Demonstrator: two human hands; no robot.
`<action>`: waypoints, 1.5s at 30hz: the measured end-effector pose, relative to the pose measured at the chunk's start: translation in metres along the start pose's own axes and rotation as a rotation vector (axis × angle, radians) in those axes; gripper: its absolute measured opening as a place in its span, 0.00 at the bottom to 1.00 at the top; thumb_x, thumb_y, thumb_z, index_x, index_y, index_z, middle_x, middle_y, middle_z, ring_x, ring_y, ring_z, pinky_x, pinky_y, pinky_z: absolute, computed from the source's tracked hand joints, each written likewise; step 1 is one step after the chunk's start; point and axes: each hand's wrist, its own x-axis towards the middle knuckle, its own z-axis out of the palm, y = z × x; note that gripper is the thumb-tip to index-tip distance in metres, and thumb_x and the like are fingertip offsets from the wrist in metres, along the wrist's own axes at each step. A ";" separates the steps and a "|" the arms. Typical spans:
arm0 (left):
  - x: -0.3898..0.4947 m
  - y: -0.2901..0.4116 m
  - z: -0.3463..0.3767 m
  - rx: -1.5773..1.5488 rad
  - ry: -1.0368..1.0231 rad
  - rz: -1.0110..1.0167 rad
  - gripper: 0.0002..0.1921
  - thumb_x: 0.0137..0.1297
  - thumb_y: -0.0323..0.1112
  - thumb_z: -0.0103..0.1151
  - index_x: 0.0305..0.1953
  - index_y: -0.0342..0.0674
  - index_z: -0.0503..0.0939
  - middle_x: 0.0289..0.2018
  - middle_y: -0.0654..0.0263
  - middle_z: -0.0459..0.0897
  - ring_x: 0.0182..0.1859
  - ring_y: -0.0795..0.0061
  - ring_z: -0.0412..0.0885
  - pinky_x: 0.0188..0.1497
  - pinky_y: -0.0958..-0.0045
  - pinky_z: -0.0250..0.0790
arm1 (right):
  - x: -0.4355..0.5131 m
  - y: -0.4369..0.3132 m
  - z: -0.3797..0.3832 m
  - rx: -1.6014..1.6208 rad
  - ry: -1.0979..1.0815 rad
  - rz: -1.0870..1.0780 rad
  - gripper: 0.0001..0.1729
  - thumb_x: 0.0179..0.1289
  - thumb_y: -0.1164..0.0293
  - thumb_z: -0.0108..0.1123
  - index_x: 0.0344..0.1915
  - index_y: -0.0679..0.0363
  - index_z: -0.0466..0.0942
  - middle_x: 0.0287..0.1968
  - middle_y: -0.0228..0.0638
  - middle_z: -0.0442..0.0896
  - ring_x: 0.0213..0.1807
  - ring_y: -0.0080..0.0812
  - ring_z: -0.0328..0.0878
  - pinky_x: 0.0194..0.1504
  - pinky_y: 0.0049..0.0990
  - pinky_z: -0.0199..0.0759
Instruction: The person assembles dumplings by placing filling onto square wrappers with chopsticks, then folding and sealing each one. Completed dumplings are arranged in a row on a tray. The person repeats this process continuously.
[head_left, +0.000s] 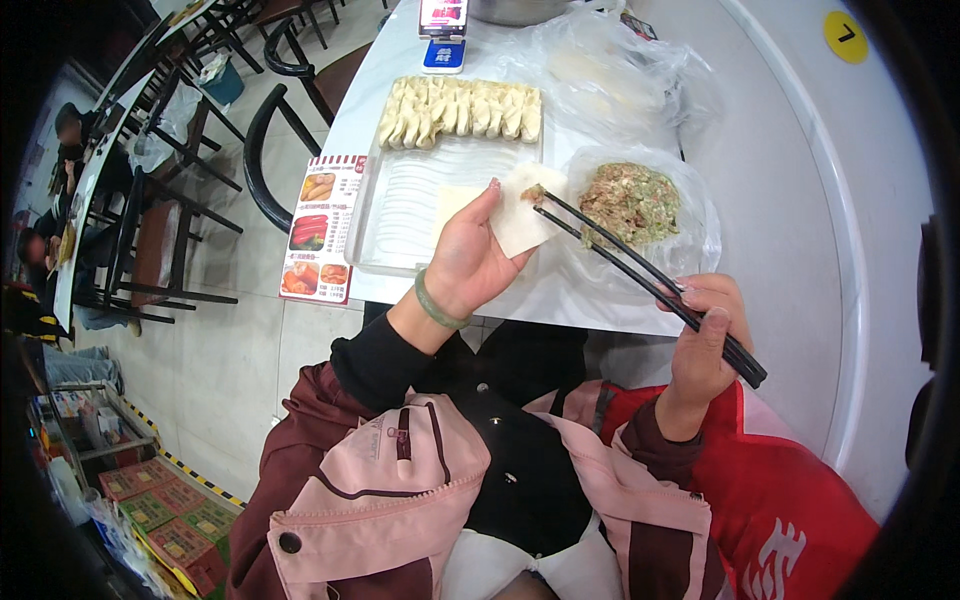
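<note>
A square dough wrapper (517, 225) lies across the fingers of my left hand (465, 251), its thumb raised at the edge. My right hand (709, 341) grips a pair of black chopsticks (637, 266), whose tips rest at the wrapper around a small lump of filling (533, 193). To the right, chopped meat and green vegetable filling (634, 202) fills a container lined with a clear plastic bag (701, 251). Beyond my left hand, a clear ridged plastic tray (394, 202) holds rows of folded wontons (461, 109) at its far end. Another flat wrapper (450, 206) lies in the tray, partly hidden by my hand.
A printed menu card (322, 232) sticks out over the table's left edge. At the back are a phone (442, 16) above a blue stand (443, 56), a crumpled plastic bag (615, 67) and a metal bowl (517, 9). Chairs (277, 157) stand left; a wall (795, 150) borders the right.
</note>
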 end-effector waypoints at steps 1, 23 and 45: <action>0.000 0.000 0.000 0.002 0.019 -0.002 0.23 0.76 0.43 0.31 0.63 0.34 0.60 0.59 0.56 0.70 0.62 0.64 0.69 0.66 0.62 0.62 | -0.001 0.003 0.001 0.005 0.017 -0.011 0.21 0.72 0.63 0.46 0.33 0.72 0.75 0.35 0.51 0.76 0.32 0.38 0.80 0.33 0.29 0.78; -0.008 0.018 -0.017 0.060 0.092 0.067 0.24 0.75 0.44 0.35 0.63 0.32 0.61 0.61 0.52 0.67 0.64 0.56 0.67 0.68 0.56 0.59 | 0.009 0.066 -0.020 -0.447 0.021 0.120 0.10 0.67 0.77 0.52 0.31 0.71 0.77 0.28 0.37 0.78 0.31 0.27 0.75 0.35 0.24 0.69; -0.005 0.018 -0.033 -0.039 -0.009 -0.002 0.24 0.75 0.44 0.36 0.63 0.33 0.62 0.61 0.52 0.68 0.64 0.56 0.67 0.67 0.56 0.60 | 0.022 0.053 -0.001 -0.477 -0.073 0.105 0.06 0.61 0.76 0.60 0.36 0.67 0.81 0.28 0.40 0.79 0.26 0.30 0.75 0.30 0.23 0.67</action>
